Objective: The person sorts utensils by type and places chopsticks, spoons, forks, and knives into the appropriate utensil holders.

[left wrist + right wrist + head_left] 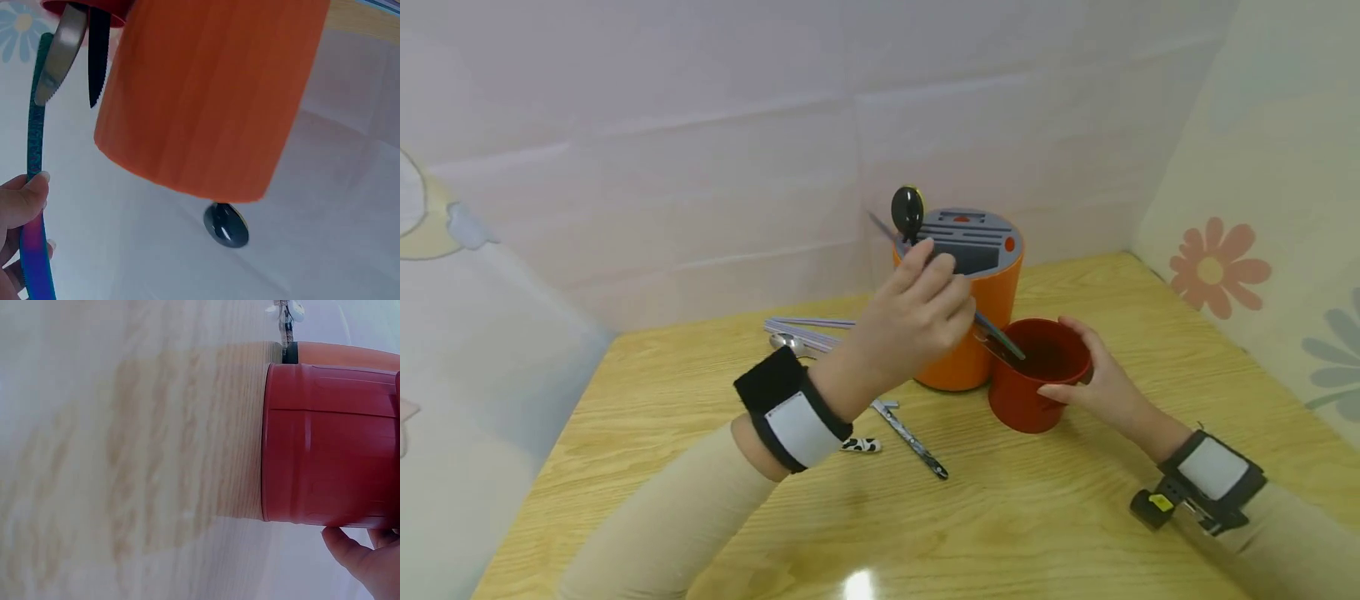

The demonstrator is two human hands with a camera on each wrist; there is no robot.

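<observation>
My left hand (936, 287) is raised in front of an orange utensil holder (977, 333) and pinches the handle of a long knife (1000, 336) with a blue-green handle. The knife slants down into a red cup (1030, 392). In the left wrist view my fingers (22, 203) grip that handle (32, 144), and two blades, one plain (59, 56) and one serrated (97, 59), stick out of the cup. My right hand (1086, 371) wraps round the cup's right side on the table; the right wrist view shows its fingers (365, 559) against the cup wall (331, 444).
A black spoon (907, 208) stands upright in the holder's grey slotted lid (970, 233). On the wooden table (1075, 517) behind my left wrist lie a metal spoon and pale sticks (805, 332), a patterned knife (913, 440) and a cow-print piece (861, 446). Walls enclose the back and right.
</observation>
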